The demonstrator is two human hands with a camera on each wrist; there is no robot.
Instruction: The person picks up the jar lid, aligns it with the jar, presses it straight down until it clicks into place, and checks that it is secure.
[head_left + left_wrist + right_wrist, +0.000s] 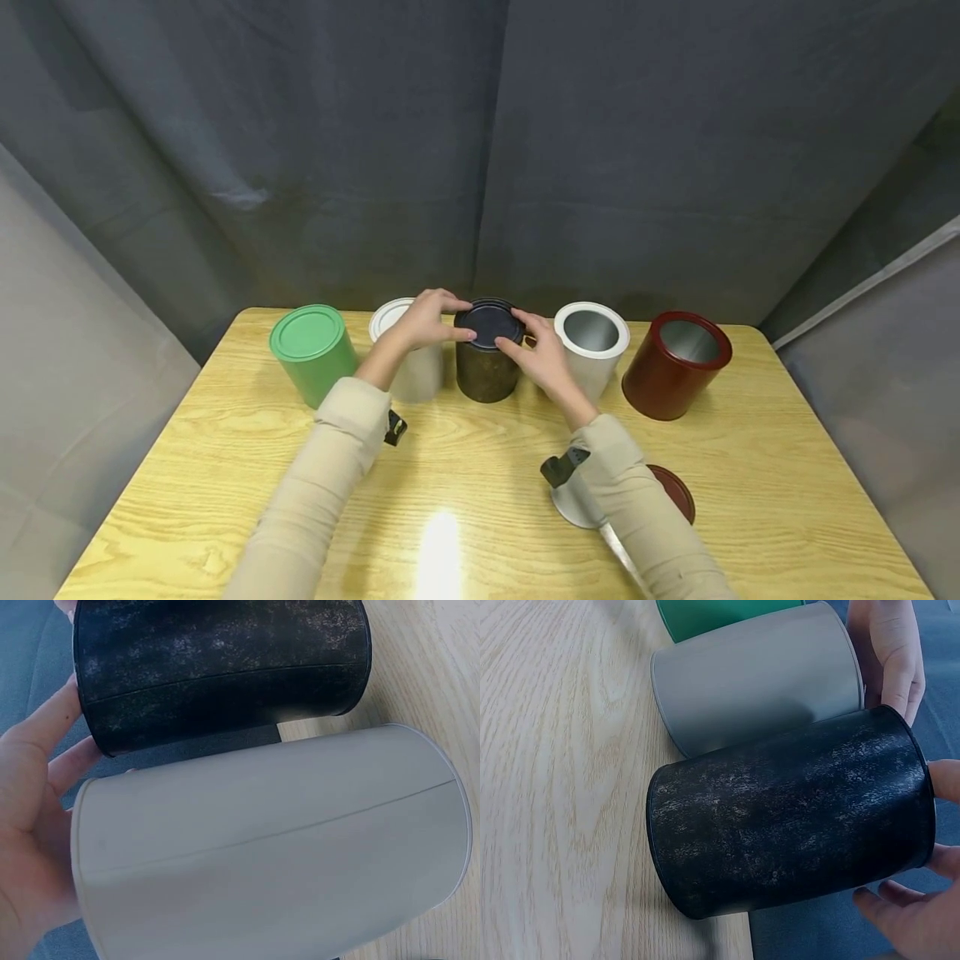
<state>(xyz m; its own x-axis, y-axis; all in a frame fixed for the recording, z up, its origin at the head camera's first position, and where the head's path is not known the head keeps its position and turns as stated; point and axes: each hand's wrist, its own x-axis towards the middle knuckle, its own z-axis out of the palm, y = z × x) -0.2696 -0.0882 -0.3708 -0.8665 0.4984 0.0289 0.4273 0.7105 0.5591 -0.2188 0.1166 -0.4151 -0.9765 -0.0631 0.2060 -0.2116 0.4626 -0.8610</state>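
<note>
A black can (487,375) with a worn-looking side stands upright at the back of the table, a black lid (491,323) on its top. My left hand (429,319) reaches over a white lidded can (262,840), its thumb and forefinger spread and touching the left side of the black lid. From the right, my right hand (546,357) touches the lid's other side with extended fingers and thumb. In the right wrist view, fingertips (945,780) meet the can's rim. Part of the left hand is hidden behind the white can in the left wrist view.
A green lidded can (311,350) stands at far left. To the right are a white can (592,371) and a dark red can (660,383), both lidless. A white disc (576,507) and a dark red lid (675,492) lie partly under my right forearm.
</note>
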